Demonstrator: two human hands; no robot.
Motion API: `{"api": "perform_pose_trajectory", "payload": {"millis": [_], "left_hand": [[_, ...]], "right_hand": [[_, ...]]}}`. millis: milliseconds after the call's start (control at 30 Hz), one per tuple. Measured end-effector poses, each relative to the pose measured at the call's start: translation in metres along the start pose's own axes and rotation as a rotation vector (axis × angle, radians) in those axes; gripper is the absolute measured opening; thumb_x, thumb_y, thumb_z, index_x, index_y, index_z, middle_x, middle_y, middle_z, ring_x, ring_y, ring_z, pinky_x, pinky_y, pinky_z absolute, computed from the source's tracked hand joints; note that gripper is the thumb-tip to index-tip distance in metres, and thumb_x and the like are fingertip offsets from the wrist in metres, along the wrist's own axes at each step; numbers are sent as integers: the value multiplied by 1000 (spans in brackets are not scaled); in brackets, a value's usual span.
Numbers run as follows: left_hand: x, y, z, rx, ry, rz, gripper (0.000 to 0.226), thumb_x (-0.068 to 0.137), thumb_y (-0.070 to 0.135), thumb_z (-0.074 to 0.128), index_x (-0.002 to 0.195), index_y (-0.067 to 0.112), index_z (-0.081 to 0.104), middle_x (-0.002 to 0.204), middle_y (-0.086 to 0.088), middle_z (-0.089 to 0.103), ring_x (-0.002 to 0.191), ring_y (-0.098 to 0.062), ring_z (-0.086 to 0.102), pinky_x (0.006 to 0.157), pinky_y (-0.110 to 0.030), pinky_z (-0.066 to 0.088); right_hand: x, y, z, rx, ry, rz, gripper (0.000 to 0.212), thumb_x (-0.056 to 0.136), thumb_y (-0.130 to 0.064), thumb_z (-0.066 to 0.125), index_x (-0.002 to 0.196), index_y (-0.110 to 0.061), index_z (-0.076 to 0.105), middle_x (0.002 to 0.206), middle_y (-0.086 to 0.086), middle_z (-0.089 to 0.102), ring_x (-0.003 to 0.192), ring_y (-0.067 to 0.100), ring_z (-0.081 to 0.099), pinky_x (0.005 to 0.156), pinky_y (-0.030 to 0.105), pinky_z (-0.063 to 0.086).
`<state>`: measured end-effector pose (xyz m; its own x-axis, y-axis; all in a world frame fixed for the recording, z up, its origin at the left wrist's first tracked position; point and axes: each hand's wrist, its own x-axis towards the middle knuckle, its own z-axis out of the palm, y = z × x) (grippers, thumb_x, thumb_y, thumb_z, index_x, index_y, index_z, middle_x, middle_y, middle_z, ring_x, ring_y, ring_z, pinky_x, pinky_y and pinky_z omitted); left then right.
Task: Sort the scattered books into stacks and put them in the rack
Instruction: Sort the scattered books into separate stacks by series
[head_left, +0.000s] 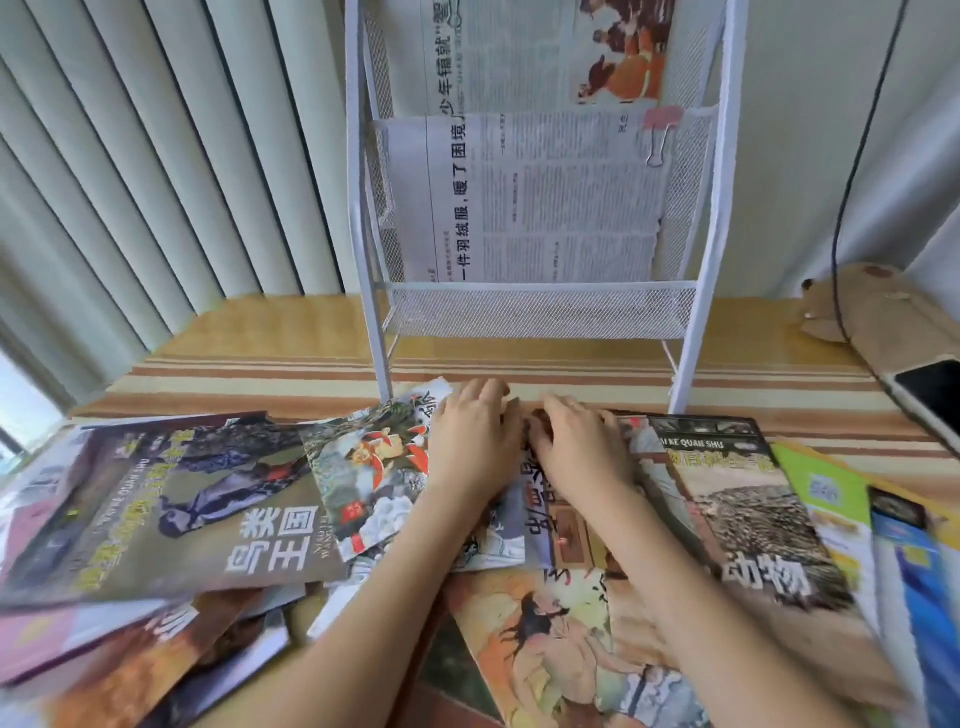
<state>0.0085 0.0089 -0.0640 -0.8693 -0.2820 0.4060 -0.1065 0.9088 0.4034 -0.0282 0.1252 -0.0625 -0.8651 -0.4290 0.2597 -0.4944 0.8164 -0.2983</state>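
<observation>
Scattered books cover the striped table in front of a white wire rack (540, 312). My left hand (475, 436) lies flat on the far edge of a small flower-cover book (371, 467). My right hand (576, 447) rests with loosely bent fingers on a pale book with black characters (540, 499) in the middle of the pile. A brown bird book (171, 509) lies at left, a dark animal book (743, 509) at right, and an orange illustrated book (550, 639) nearest me.
Newspapers (535, 197) stand in the rack's upper pockets; its lowest shelf holds nothing. Green and blue books (872, 530) lie at far right. A plush toy (872, 306), a black cable (852, 156) and a phone (930, 389) sit at the right. Vertical blinds (130, 156) hang at left.
</observation>
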Motion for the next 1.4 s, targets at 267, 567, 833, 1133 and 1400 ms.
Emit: {"api": "perform_pose_trajectory", "payload": {"millis": [267,567,833,1133,1400], "left_hand": [[-66,-54,-55,110,-10,-327,41,91,40,43,121,15,55,130,-11,54,125,-31,42,105,-47,27],[-94,-72,-51,166,-208,-220,58,92,62,21,141,36,37,154,-2,28,145,-26,12,116,-49,0],[-88,-71,-54,-13,-377,-79,66,78,58,14,143,50,20,157,16,15,147,-25,1,117,-42,-4],[-90,-66,-58,-382,-102,-187,57,96,39,44,148,24,26,152,0,31,137,-19,34,105,-31,30],[-92,-60,-62,-442,-231,-287,35,76,69,36,92,40,46,99,4,57,101,-19,51,88,-36,39]], "right_hand": [[-55,-46,-8,68,95,186,37,93,-50,36,103,-21,56,93,-1,65,91,23,59,96,43,37],[-63,-54,1,571,81,252,47,73,-42,74,111,-36,47,108,-11,69,97,15,64,90,42,49],[-64,-42,-12,1177,127,325,29,89,-34,61,114,-29,47,106,-9,59,91,3,56,68,22,40],[-66,-41,-6,1154,344,345,40,88,-6,60,121,-23,47,110,-5,57,87,-1,56,63,12,42],[-70,-34,-15,1409,598,484,47,89,-14,63,130,-25,45,111,-9,58,87,-5,56,66,11,42]]}}
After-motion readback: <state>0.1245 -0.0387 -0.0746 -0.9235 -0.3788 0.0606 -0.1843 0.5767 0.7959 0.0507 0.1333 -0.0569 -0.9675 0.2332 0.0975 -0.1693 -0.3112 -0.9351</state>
